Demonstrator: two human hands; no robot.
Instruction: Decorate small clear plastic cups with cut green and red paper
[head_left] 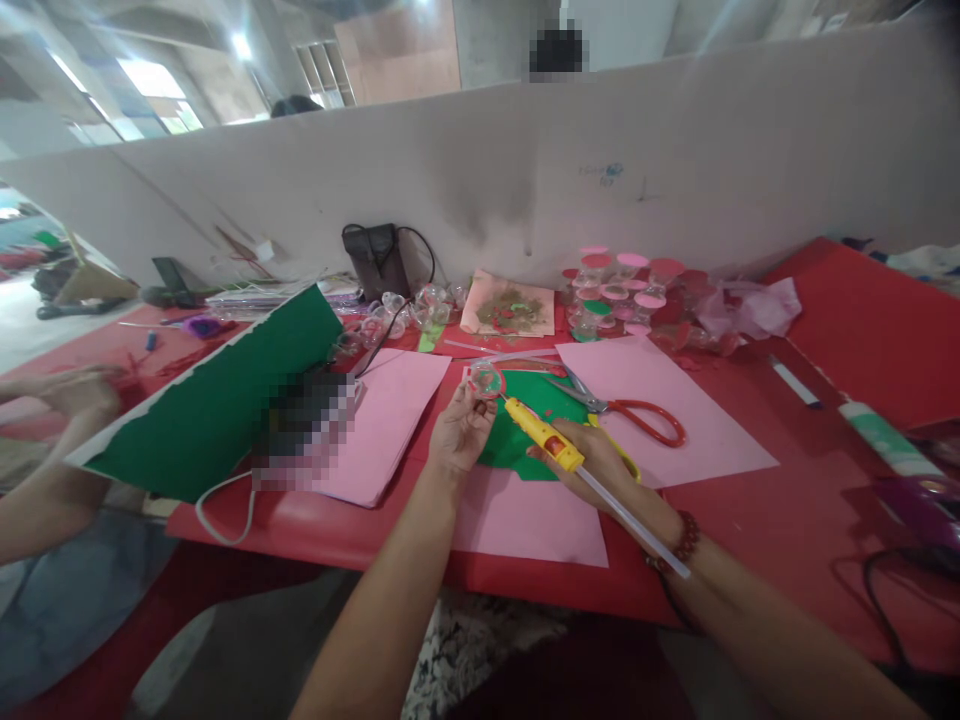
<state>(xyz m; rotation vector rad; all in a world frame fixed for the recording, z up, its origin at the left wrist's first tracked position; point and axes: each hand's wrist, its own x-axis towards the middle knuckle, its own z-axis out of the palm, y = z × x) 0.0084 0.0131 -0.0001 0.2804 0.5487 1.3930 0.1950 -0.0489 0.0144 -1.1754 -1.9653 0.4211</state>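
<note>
My left hand (459,428) is closed around a small clear plastic piece with a red ring (486,379), held above a green paper cut-out (517,430). My right hand (596,462) grips a yellow glue gun (541,434) with a clear glue stick (637,526) poking out behind; its nozzle points at the clear piece. Both hands hover over pink paper sheets (525,515) on the red table (795,510).
Red-handled scissors (637,412) lie on a pink sheet right of my hands. Pink-lidded clear jars (615,285) stand by the white partition. A large green sheet (217,400) leans at left, where another person's hands (71,390) work. A black bag (373,258), a marker (795,383) and a glue tube (885,440) lie around.
</note>
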